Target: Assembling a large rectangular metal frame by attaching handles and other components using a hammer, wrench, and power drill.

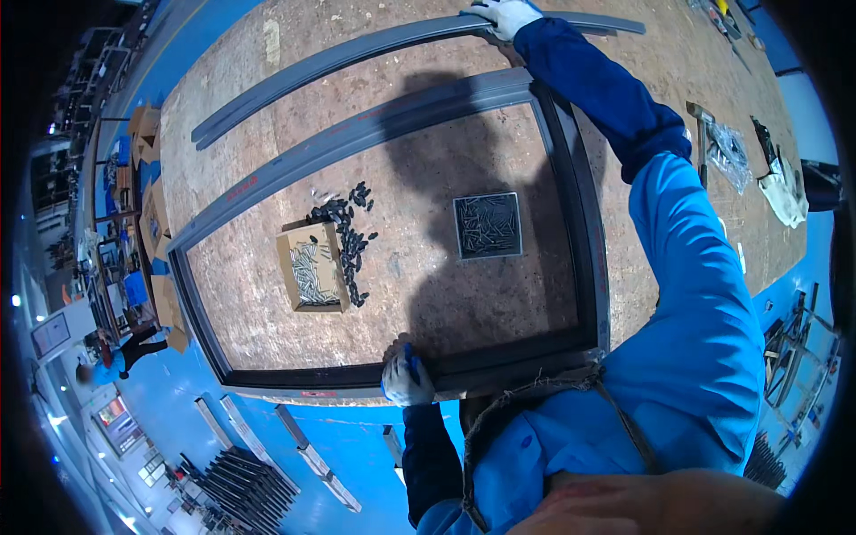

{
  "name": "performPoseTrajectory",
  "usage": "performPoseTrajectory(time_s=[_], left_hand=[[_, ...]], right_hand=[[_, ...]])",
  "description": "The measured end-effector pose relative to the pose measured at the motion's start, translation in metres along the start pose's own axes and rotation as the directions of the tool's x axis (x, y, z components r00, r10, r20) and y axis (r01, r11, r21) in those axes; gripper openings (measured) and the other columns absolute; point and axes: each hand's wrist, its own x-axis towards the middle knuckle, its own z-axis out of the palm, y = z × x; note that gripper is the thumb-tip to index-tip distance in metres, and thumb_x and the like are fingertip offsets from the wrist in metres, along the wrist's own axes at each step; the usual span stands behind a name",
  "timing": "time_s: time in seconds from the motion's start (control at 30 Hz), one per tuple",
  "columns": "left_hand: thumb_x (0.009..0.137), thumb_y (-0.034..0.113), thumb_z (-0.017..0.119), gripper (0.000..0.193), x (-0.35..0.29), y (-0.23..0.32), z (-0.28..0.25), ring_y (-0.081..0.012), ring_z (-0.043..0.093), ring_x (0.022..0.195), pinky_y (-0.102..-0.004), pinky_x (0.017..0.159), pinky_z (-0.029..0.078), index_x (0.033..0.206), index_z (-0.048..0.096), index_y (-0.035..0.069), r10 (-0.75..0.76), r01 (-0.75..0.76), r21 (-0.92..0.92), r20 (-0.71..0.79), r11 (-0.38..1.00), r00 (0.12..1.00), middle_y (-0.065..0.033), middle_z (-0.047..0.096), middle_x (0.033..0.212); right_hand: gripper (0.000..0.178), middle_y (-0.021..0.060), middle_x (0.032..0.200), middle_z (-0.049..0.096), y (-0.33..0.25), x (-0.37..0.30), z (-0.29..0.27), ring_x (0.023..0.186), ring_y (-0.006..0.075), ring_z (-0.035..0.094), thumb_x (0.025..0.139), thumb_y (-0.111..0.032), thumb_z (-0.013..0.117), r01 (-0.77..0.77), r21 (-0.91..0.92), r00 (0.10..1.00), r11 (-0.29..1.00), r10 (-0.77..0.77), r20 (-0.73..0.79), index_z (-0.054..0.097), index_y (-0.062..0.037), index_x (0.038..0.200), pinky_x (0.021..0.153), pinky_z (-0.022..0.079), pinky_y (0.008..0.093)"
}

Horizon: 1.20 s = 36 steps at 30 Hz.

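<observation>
A large rectangular grey metal frame (339,134) lies on the worktable. My left hand (407,379), in a white glove with blue on it, is closed over the near rail. My right arm reaches across the frame to the far side. There my right hand (506,16), also gloved, grips a long grey metal profile (357,62) lying beyond the frame. Within the frame stand an open cardboard box (285,259) of silvery screw-like pieces and a square tray (456,227) of dark screws. Several small black pieces (343,232) are scattered beside the box.
On the table's right side lie a hammer (701,134), a clear plastic bag (731,156) and a white cloth or glove (785,196). Stacked dark profiles (241,490) rest on the blue floor at lower left. A person (107,367) is at far left near cardboard boxes (153,214).
</observation>
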Motion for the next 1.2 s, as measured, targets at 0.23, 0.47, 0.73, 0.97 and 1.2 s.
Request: performPoseTrajectory(time_s=[0.23,0.47,0.73,0.97,1.2], left_hand=[[0.082,0.02,0.058,0.041,0.005,0.002,-0.004,-0.0363,0.055,0.104,-0.0448,0.084,0.045,0.119,0.054,0.003,-0.026,0.026,-0.008,-0.003,1.0,1.0,-0.019,0.056,0.114],[0.087,0.057,0.042,0.068,0.101,0.027,-0.112,-0.0391,0.044,0.116,-0.0518,0.103,0.028,0.133,0.041,0.007,0.542,-0.384,0.508,-0.207,0.771,0.815,-0.0185,0.048,0.123],[0.088,0.057,0.036,0.057,0.045,-0.152,-0.103,-0.0376,0.059,0.078,-0.0466,0.067,0.046,0.122,0.054,0.015,0.454,-0.598,0.167,0.502,0.784,0.736,-0.0148,0.063,0.091],[0.083,0.061,0.044,0.06,0.039,-0.168,-0.068,-0.0384,0.057,0.088,-0.0453,0.074,0.046,0.124,0.051,0.018,0.574,-0.662,0.131,0.393,0.738,0.719,-0.0195,0.058,0.098],[0.084,0.047,0.051,0.037,0.043,-0.162,-0.083,-0.0343,0.056,0.101,-0.0442,0.083,0.046,0.107,0.064,0.02,0.56,-0.645,0.02,0.478,0.764,0.677,-0.0108,0.059,0.114]], right_hand=[[0.036,0.0155,0.083,0.062,-0.064,-0.07,-0.106,0.073,0.0333,0.062,0.075,-0.034,0.06,-0.181,-0.01,0.974,0.983,0.181,0.139,0.06,-0.0169,0.107,0.062,0.049,0.0444],[0.031,0.0123,0.085,0.062,-0.295,-0.186,-0.162,0.077,0.0313,0.062,0.073,-0.027,0.062,-0.144,0.415,0.935,0.898,-0.014,0.353,0.06,-0.0118,0.1,0.066,0.05,0.0426],[0.031,0.0113,0.074,0.062,-0.473,-0.26,-0.09,0.072,0.0317,0.063,0.071,-0.038,0.064,-0.12,0.483,0.963,0.867,-0.017,0.269,0.061,-0.0136,0.09,0.058,0.049,0.0462],[0.044,0.0107,0.09,0.063,-0.476,-0.27,-0.079,0.083,0.0312,0.062,0.075,-0.042,0.061,-0.296,0.562,0.826,0.772,-0.088,0.556,0.057,-0.0177,0.112,0.068,0.048,0.0459],[0.044,0.0145,0.096,0.062,-0.476,-0.258,-0.096,0.089,0.0325,0.06,0.081,-0.041,0.056,-0.306,0.609,0.822,0.732,-0.12,0.556,0.056,-0.0137,0.116,0.078,0.047,0.0435]])
